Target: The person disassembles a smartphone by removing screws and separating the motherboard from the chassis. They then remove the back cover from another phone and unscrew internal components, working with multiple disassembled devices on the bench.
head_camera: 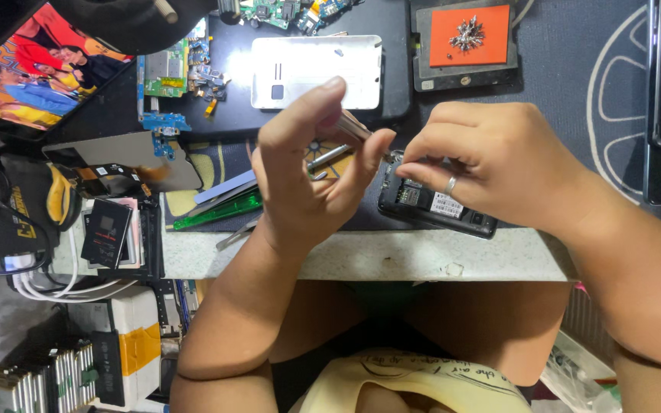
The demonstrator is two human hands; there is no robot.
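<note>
Centrally, left hand in closed grip on a thin metal tool, tip angled toward an opened black phone. Right hand pinches the phone's upper edge, fingers closed on it; phone rests at tabletop front edge, centre-right of frame. Silver back cover lies above. Orange pad with screws, upper right.
</note>
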